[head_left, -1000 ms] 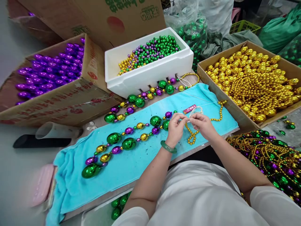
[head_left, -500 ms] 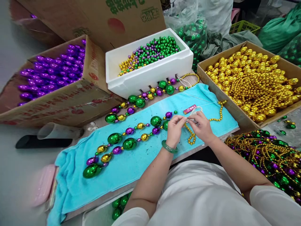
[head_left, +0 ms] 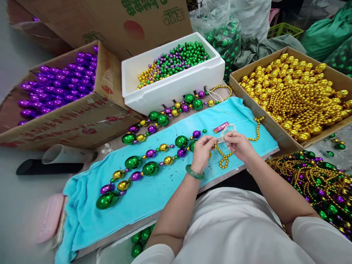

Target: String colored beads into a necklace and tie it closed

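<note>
My left hand (head_left: 201, 153), with a green bangle on its wrist, and my right hand (head_left: 238, 145) meet over a turquoise towel (head_left: 154, 187). Both pinch a thin white thread (head_left: 223, 138) tied to a small gold bead strand (head_left: 226, 157) that loops on the towel below them. Just left of my left hand begins a long necklace of big green, gold and purple beads (head_left: 143, 167), laid across the towel. A small pink tag (head_left: 221, 127) lies just beyond my fingers.
A white foam box of mixed small beads (head_left: 170, 79) stands behind, with a second big-bead necklace (head_left: 165, 117) in front of it. A cardboard box of purple beads (head_left: 59, 91) is at left, a box of gold beads (head_left: 297, 95) at right, a heap of finished necklaces (head_left: 316, 183) at lower right.
My hands have stayed together at the thread with small finger motions; the gold strand's loop rose slightly and settled back on the towel. The view shifted a little.
</note>
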`<state>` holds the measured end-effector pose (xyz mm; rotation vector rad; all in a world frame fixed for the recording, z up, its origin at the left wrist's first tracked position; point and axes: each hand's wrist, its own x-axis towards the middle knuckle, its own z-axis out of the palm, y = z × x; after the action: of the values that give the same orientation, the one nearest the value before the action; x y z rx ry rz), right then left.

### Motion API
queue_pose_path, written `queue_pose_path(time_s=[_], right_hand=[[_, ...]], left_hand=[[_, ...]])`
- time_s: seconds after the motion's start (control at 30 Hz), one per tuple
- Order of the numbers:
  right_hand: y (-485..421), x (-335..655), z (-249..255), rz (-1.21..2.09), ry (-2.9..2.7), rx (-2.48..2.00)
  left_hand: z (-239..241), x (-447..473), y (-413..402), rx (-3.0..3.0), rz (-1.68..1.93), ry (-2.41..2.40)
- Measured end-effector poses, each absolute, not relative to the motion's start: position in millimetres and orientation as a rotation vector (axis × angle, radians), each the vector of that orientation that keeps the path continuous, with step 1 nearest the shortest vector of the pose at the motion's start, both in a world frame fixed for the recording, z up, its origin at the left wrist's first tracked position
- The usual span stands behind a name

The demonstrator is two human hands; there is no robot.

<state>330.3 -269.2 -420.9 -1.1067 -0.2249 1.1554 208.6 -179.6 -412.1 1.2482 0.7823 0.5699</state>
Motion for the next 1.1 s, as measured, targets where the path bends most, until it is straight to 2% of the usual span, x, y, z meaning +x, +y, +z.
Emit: queue_pose_path(time_s=[0.17,0.4,0.53,0.73,0.9,1.1], right_hand=[[-271.8,334.9,-418.1,1.244,-0.03,-0.816],[-274.5,333.2,-402.3,1.151,-0.133,-0.801],[-285.7,347.1,-412.1,1.076,-0.433,-1.133],[-312.0,360.8,-434.4,0.51,-1.156,-1.757],[-324.7,355.6,-441.4,0.442,-1.627,-2.062],[-328.7,360.1,-445.6,0.32,-1.685,-2.389]], left_hand=[[-413.0,203.7,-174.4,1.339,0.547,0.795],[-404.7,201.9,-179.4,1.517,0.556,0.761],[-401.1,191.0,-182.4,1.441,0.511,0.798],[-400.6,159.6,-182.4,1.286,0.578,0.894],[-403.3,131.0,-180.0,1.191,0.642,1.036],[-397.5,81.0,-167.2,1.156,0.742,1.195]])
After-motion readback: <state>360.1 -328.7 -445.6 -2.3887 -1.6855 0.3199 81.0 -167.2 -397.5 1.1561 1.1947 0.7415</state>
